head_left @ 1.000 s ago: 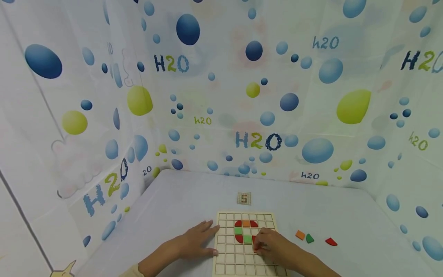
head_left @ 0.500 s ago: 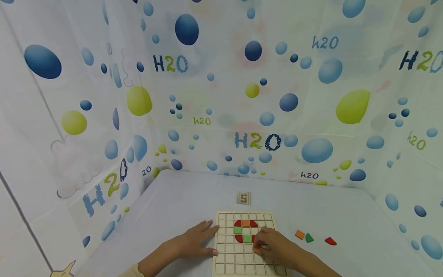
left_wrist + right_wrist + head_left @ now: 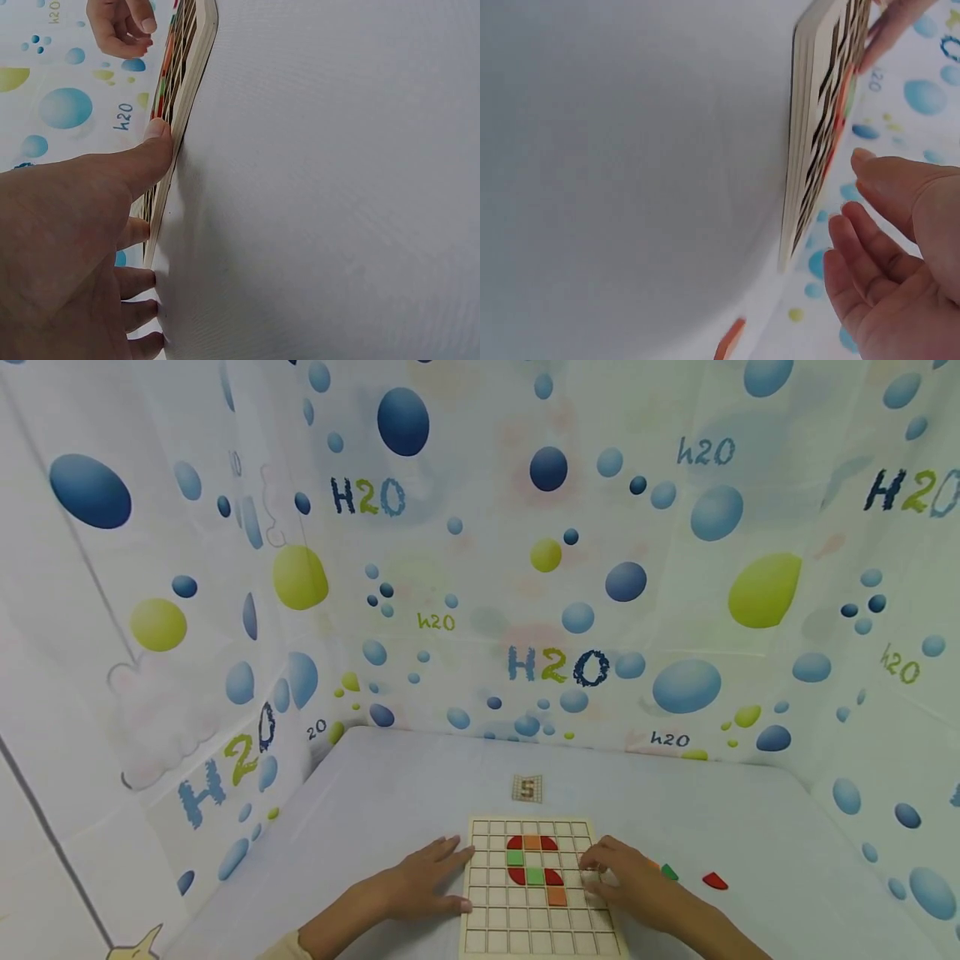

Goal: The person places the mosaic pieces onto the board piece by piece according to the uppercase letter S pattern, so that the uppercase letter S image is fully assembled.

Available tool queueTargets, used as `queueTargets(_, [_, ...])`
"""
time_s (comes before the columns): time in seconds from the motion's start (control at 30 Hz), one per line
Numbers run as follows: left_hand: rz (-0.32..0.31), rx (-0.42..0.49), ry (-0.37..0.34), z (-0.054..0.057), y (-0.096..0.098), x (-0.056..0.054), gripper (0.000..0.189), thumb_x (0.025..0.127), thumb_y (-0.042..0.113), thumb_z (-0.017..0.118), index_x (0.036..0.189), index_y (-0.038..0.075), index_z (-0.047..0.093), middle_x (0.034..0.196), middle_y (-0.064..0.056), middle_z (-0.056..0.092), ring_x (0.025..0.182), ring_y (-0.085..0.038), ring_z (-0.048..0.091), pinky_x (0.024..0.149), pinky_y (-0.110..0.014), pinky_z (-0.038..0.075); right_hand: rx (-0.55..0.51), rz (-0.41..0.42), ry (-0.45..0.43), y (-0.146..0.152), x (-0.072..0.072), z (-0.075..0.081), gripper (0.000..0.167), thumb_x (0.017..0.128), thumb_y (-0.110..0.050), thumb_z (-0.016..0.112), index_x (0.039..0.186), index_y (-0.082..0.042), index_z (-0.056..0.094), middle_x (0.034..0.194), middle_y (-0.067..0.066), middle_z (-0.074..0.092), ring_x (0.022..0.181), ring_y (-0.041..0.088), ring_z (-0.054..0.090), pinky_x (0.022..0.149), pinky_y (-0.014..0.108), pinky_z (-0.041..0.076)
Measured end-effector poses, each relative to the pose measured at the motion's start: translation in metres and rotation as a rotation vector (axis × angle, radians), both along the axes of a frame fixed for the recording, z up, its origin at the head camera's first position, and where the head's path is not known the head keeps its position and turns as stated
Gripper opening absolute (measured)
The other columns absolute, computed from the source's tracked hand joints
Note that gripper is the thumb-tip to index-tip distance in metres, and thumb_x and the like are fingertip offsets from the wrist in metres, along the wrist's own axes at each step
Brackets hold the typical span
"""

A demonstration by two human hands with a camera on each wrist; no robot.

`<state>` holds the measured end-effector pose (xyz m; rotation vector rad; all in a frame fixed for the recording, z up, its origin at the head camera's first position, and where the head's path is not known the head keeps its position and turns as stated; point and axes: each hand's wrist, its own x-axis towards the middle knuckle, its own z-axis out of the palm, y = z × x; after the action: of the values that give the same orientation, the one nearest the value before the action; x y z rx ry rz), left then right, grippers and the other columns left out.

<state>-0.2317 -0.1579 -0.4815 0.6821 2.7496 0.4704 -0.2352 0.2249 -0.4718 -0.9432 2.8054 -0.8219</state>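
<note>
A pale wooden grid board (image 3: 498, 918) lies on the table. Set in its squares are red quarter-round pieces (image 3: 553, 877), green squares (image 3: 535, 877) and orange squares (image 3: 557, 896), forming a curved figure. Along the board's left edge rests my left hand (image 3: 420, 881), fingers spread, thumb and fingertips touching the rim (image 3: 196, 82). My right hand (image 3: 630, 881) hovers over the board's right edge with loosely bent fingers. In the right wrist view its thumb and fingers (image 3: 847, 289) stand apart with nothing between them.
Right of the board lie a green piece (image 3: 670, 872), a red piece (image 3: 715, 881) and an orange piece (image 3: 730, 341), the last mostly hidden behind my right hand in the head view. Behind the board is a small pattern card (image 3: 527, 788). A printed curtain (image 3: 480, 568) surrounds the table.
My right hand has let go of an orange square, which now lies in the grid below the red piece, and has moved right. My left hand has stayed at the board's edge.
</note>
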Motion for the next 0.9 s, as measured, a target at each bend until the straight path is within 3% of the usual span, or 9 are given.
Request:
queueTargets(0.23, [0.007, 0.008, -0.020, 0.001, 0.000, 0.001, 0.085, 0.095, 0.065, 0.067, 0.165, 0.026, 0.039, 0.172, -0.015, 0.032, 0.159, -0.040, 0.029, 0.122, -0.064, 0.034, 0.042, -0.122, -0.008, 0.041, -0.003, 0.004, 0.034, 0.095, -0.022, 0.080, 0.125, -0.015, 0.066, 0.117, -0.003, 0.062, 0.101, 0.017, 0.064, 0.086, 0.032, 0.059])
queueTargets(0.43, [-0.001, 0.017, -0.024, 0.000, 0.001, 0.002, 0.084, 0.095, 0.065, 0.067, 0.165, 0.026, 0.039, 0.172, -0.015, 0.032, 0.158, -0.042, 0.029, 0.122, -0.064, 0.033, 0.089, -0.269, -0.139, 0.074, -0.006, 0.008, 0.038, 0.089, -0.016, 0.085, 0.122, -0.015, 0.067, 0.117, 0.000, 0.063, 0.109, 0.025, 0.065, 0.095, 0.051, 0.058])
queueTargets(0.57, [-0.004, 0.011, -0.018, 0.001, 0.001, 0.002, 0.085, 0.095, 0.065, 0.066, 0.165, 0.025, 0.038, 0.172, -0.016, 0.031, 0.158, -0.041, 0.028, 0.122, -0.064, 0.033, 0.111, -0.360, -0.204, 0.084, -0.009, 0.009, 0.036, 0.086, -0.009, 0.086, 0.117, -0.016, 0.069, 0.114, -0.002, 0.063, 0.109, 0.022, 0.063, 0.098, 0.052, 0.058])
queueTargets(0.9, [-0.013, 0.015, 0.004, 0.000, -0.001, 0.000, 0.084, 0.096, 0.065, 0.066, 0.165, 0.025, 0.039, 0.171, -0.016, 0.032, 0.158, -0.041, 0.029, 0.122, -0.063, 0.034, 0.103, -0.362, -0.228, 0.089, -0.014, 0.001, 0.029, 0.087, -0.002, 0.082, 0.108, -0.014, 0.067, 0.099, -0.003, 0.063, 0.096, 0.017, 0.060, 0.090, 0.045, 0.058])
